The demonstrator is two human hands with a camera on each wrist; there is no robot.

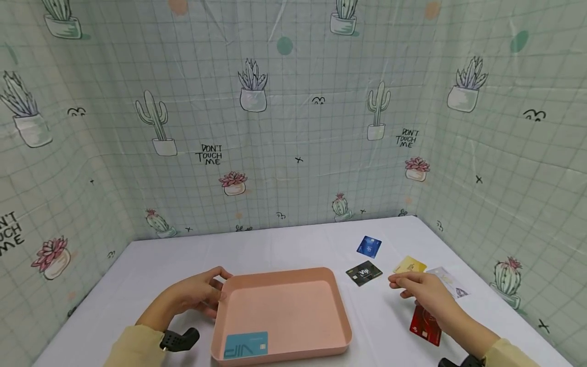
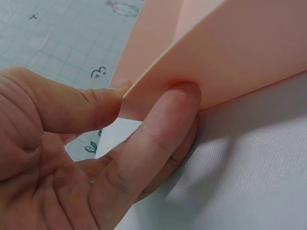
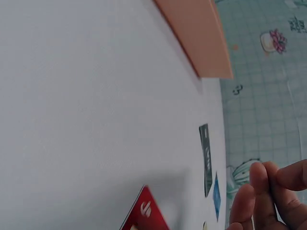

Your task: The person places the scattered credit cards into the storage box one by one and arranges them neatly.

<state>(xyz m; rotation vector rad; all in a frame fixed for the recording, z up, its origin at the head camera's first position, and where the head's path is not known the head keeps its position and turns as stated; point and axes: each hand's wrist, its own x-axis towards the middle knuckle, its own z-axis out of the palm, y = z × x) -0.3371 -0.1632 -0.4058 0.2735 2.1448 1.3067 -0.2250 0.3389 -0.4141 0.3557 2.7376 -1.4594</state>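
My left hand (image 1: 200,294) is at the left side of a pink tray (image 1: 284,311). The left wrist view has its thumb and fingers pinching the tray wall (image 2: 240,52). A teal VIP card (image 1: 246,345) lies in the tray's near left corner. Over the cards on the right, my right hand (image 1: 426,290) hovers with loosely bent fingers and no card in its grasp. Beneath or beside it are a red card (image 1: 424,325), a yellow card (image 1: 409,265) and a whitish card (image 1: 447,281), each partly hidden by the hand or another card.
A black VIP card (image 1: 364,273) lies between the tray and my right hand, with a blue card (image 1: 369,246) farther back. All rest on a white-covered table (image 1: 275,250). Cactus-print cloth (image 1: 298,127) hangs around the back and sides.
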